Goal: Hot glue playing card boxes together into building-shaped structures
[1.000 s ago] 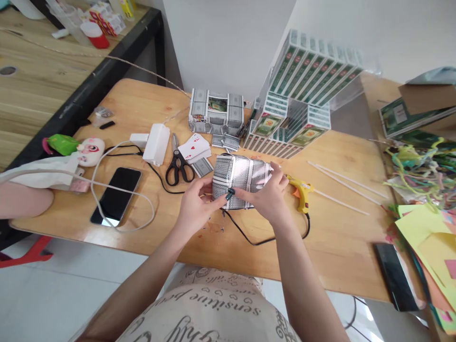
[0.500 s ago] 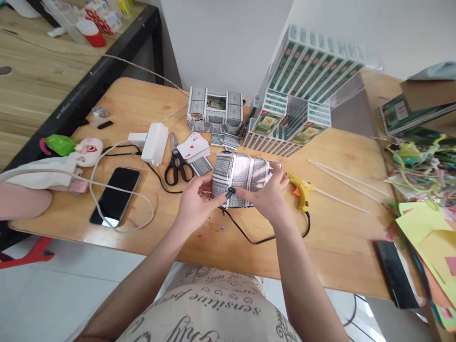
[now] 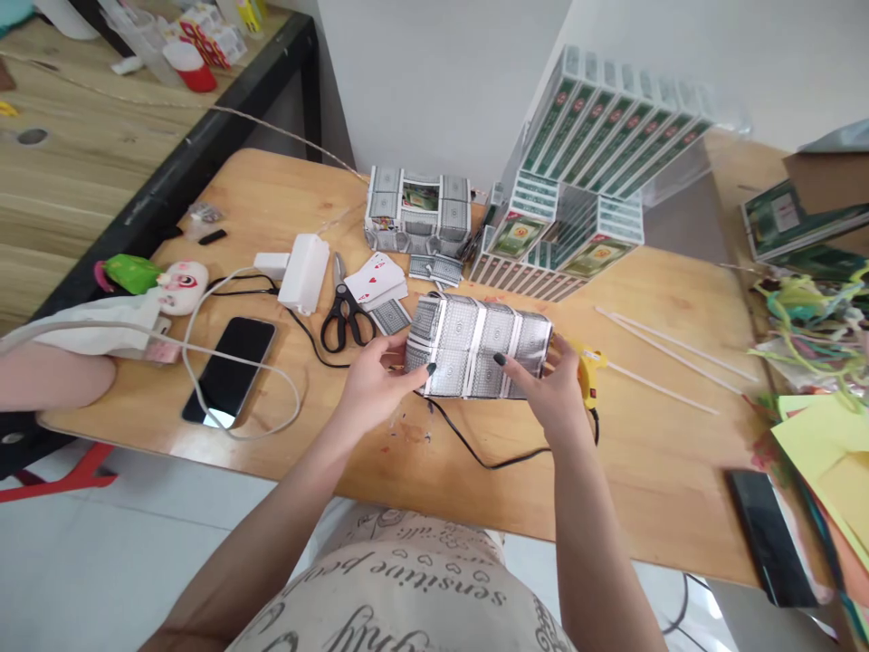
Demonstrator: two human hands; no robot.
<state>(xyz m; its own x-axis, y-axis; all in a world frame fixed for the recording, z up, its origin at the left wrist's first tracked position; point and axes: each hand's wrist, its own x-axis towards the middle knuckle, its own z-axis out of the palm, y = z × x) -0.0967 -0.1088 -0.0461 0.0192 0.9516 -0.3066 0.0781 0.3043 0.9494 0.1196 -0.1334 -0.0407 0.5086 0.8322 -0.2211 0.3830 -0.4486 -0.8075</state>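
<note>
So the box covered in grey-backed playing cards (image 3: 468, 349) was around the middle of the wooden table (image 3: 669, 462), a bit back from the near edge. Both hands were clamped on it, one at each end. The left hand (image 3: 373, 385) had its thumb on the near left part and its fingers tucked round the left end; the right hand (image 3: 560, 394) had its thumb on the patterned face and its fingers round the right end. Couldn't tell if the underside was actually resting on the wood.

Just past the right hand was a yellow glue gun (image 3: 592, 376), partly hidden by the fingers, with thin white sticks (image 3: 669, 353) toward the table's right edge. Off the box's left end sat black-handled scissors (image 3: 345, 317) and some loose cards (image 3: 377, 279). A phone (image 3: 234, 367) lay near the near left corner. Along the far edge were another card-covered piece (image 3: 452, 213) and a tall stack of green-and-white boxes (image 3: 597, 131).
</note>
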